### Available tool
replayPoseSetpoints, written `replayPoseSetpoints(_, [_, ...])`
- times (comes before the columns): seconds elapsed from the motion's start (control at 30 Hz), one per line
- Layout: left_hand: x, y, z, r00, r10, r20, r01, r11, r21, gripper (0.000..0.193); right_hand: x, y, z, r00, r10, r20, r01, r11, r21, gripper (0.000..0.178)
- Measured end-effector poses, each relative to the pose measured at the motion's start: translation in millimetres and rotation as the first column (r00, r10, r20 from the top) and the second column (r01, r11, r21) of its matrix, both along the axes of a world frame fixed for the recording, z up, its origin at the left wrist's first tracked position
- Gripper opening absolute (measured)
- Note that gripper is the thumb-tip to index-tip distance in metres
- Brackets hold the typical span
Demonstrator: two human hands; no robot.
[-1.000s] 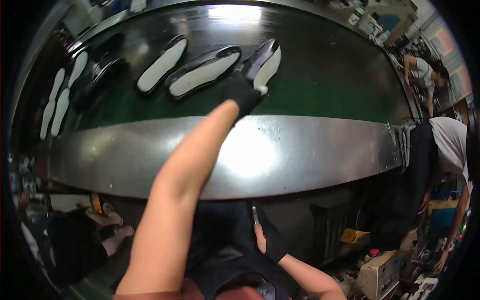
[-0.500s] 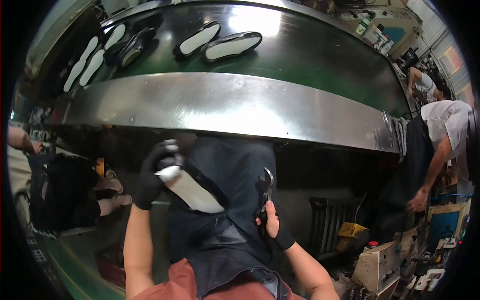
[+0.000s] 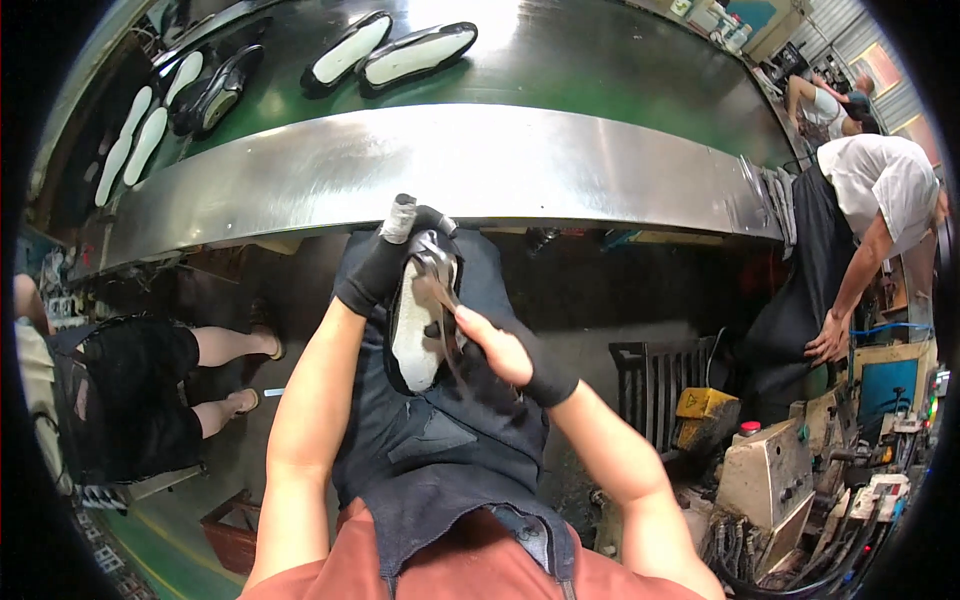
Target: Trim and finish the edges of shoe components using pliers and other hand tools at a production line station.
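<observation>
My left hand point(image 3: 378, 272), in a black glove with pale tape around the fingertips, grips a black shoe point(image 3: 412, 335) by its far end above my lap. The white sole-shaped underside of the shoe faces up, with black material round its edge. My right hand point(image 3: 508, 358), in a black fingerless glove, is closed around a pair of metal pincers point(image 3: 437, 288). Their jaws reach over the far end of the shoe, close to my left fingers. Motion smears the pincers, so whether they bite on the shoe's edge cannot be told.
Beyond a metal ledge point(image 3: 420, 160), a dark green work surface point(image 3: 580, 90) carries a pair of shoes point(image 3: 420, 58), another dark shoe point(image 3: 225, 92) and white insoles point(image 3: 124, 145). One person point(image 3: 870, 190) bends at the right near machinery point(image 3: 770, 470); another sits at left. A dark slatted stand point(image 3: 645, 390) is right.
The shoe has swung from slanting to nearly straight away from me. My right hand has brought the pincers left onto its far end. The whole view has shifted.
</observation>
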State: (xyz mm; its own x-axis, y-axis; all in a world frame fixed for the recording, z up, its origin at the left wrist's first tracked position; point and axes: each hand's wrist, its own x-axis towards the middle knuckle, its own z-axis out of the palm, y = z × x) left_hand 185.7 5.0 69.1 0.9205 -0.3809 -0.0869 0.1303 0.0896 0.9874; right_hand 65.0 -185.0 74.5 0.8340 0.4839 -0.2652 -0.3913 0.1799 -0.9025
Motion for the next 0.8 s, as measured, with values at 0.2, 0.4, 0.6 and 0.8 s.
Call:
replayPoseSetpoints(0.2, [-14,11,5,0.989,-0.001,0.146,0.027,0.984,-0.177,0.082,-14,17,21,0.992,0.119,-0.032,-0.122,0.980,-0.159,0.046])
replayPoseSetpoints(0.4, [-28,14,1,0.997,0.052,0.051,-0.037,0.964,-0.265,0.070,-49,73,-59,0.843,-0.234,0.483,0.412,0.860,-0.301,0.015])
replayPoseSetpoints(0.6, [-135,26,19,0.979,0.131,-0.155,-0.149,0.982,-0.113,0.063,-115,19,-34,0.866,0.206,0.456,-0.003,0.914,-0.407,0.029])
replayPoseSetpoints(0.8, [-173,24,41,0.992,0.111,-0.053,-0.108,0.992,0.069,0.101,-163,-5,-73,0.838,0.490,0.241,-0.392,0.847,-0.359,0.059])
